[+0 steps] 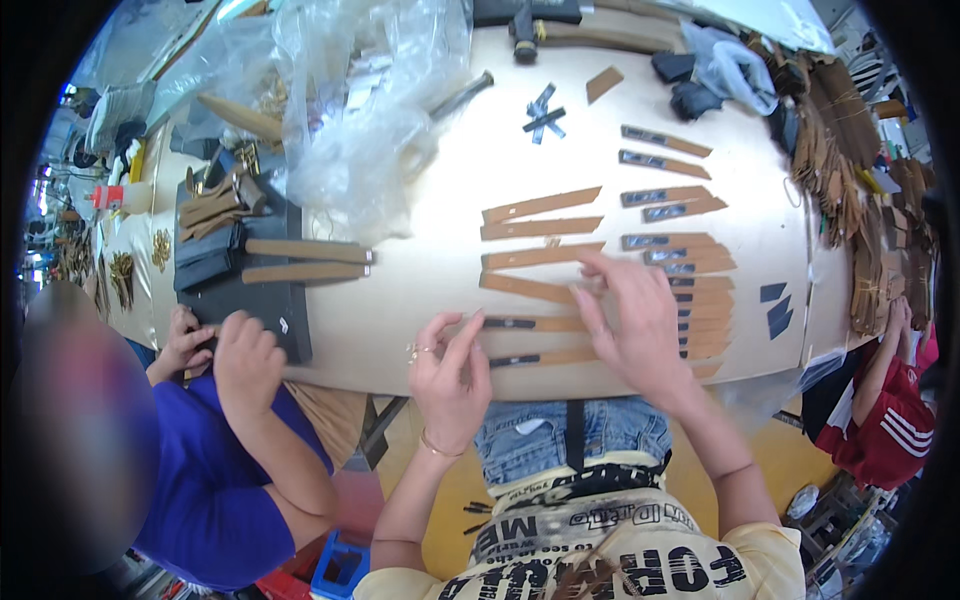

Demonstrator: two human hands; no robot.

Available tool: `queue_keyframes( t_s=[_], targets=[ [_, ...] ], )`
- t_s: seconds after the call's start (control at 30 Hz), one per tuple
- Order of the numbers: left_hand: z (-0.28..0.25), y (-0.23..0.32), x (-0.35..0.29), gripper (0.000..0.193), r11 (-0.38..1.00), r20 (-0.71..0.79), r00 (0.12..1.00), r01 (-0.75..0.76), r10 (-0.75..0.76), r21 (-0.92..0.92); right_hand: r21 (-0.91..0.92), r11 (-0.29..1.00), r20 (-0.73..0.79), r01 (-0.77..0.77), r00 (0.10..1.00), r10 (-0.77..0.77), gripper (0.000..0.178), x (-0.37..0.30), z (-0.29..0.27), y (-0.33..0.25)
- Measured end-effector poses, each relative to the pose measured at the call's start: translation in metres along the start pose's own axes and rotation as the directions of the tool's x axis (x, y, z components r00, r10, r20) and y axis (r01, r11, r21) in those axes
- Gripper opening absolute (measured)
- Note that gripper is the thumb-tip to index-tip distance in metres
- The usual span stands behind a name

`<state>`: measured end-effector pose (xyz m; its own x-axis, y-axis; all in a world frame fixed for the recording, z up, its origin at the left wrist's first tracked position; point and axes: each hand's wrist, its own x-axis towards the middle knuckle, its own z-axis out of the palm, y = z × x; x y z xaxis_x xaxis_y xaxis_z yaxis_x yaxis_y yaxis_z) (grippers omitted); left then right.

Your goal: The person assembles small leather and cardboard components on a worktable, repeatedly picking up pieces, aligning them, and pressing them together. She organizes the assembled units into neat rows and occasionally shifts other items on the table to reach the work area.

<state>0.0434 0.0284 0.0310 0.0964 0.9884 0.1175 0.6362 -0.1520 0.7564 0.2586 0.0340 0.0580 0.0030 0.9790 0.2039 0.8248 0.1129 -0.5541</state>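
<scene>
My left hand (450,385) is at the near edge of the table, its fingertips drawn together beside the left ends of two brown strips with dark patches. Whatever those fingers pinch, if anything, is too small to make out. My right hand (640,325) reaches over the right ends of the strips, thumb and forefinger apart, near a plain brown strip (540,255). Several plain strips lie in a column ahead of me. The nearest patched strip (550,357) lies between my hands. To the right, another column of brown strips (700,260) carries dark shiny patches at the left ends.
Dark small pieces (776,312) lie at the right, and crossed dark strips (545,115) farther back. A hammer (525,35) and clear plastic bags (370,110) sit at the back. Left, a co-worker's hands (245,360) are beside a black board (285,325); another person (880,410) is right.
</scene>
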Motion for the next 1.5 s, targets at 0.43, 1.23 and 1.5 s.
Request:
queue_keyframes(
  t_s=[0.43,1.23,1.5],
  targets=[
    [0.009,0.034,0.055,0.03,0.969,-0.167,0.955,-0.241,0.247,0.052,-0.196,0.981,0.102,0.013,0.995,0.008,0.022,0.163,0.028,0.072],
    [0.019,0.033,0.07,0.02,0.788,0.185,0.972,0.226,-0.144,-0.573,0.095,0.99,0.138,-0.104,0.986,0.091,0.016,0.161,0.023,0.084],
    [0.011,0.029,0.079,0.029,0.312,0.486,0.848,0.53,-0.213,-0.789,-0.252,0.722,-0.071,0.644,0.732,-0.677,0.009,0.084,-0.017,0.033]
  ],
)
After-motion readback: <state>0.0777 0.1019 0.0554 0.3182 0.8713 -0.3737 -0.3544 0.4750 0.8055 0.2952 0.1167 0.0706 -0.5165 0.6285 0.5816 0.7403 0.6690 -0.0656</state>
